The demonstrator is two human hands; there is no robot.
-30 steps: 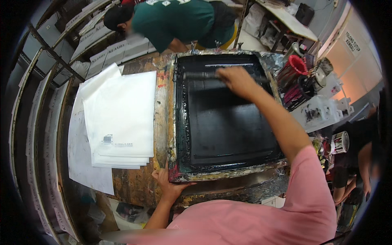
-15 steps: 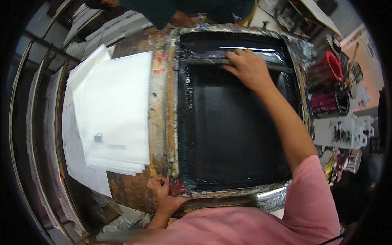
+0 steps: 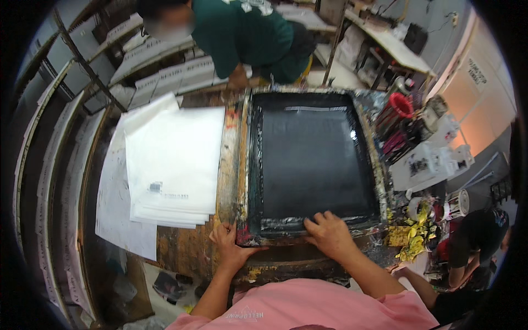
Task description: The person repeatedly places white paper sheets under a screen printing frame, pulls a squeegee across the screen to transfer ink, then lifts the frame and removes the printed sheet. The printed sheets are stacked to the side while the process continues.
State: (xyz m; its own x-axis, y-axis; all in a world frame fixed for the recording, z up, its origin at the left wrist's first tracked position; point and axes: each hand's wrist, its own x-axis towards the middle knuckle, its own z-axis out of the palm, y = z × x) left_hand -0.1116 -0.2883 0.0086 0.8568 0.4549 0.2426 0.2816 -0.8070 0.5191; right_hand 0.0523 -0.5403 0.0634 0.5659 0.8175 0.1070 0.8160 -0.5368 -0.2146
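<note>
A screen printing frame (image 3: 379,190) with a dark, ink-coated mesh lies on the worktable in front of me. My left hand (image 3: 228,245) is closed on the frame's near left corner, thumb stretched along the near edge. At the near end of the mesh, my right hand (image 3: 329,235) is closed on a squeegee (image 3: 280,224), whose bar lies crosswise there, partly hidden by the fingers. Left of the frame sits a stack of white sheets (image 3: 179,159), the top one bearing a small grey print near its lower edge.
A paint-stained wooden table (image 3: 184,247) carries everything. Drying racks (image 3: 60,192) stand at the left. Ink tubs (image 3: 401,104) and a white plastic container (image 3: 426,165) crowd the right, near yellow crumpled material (image 3: 415,236). A co-worker in green (image 3: 242,38) bends beyond the table; another person (image 3: 476,242) is at right.
My right hand has drawn the squeegee from the far end of the mesh to the near end. My left hand stays at the corner. The view has tilted up, showing more of the co-worker.
</note>
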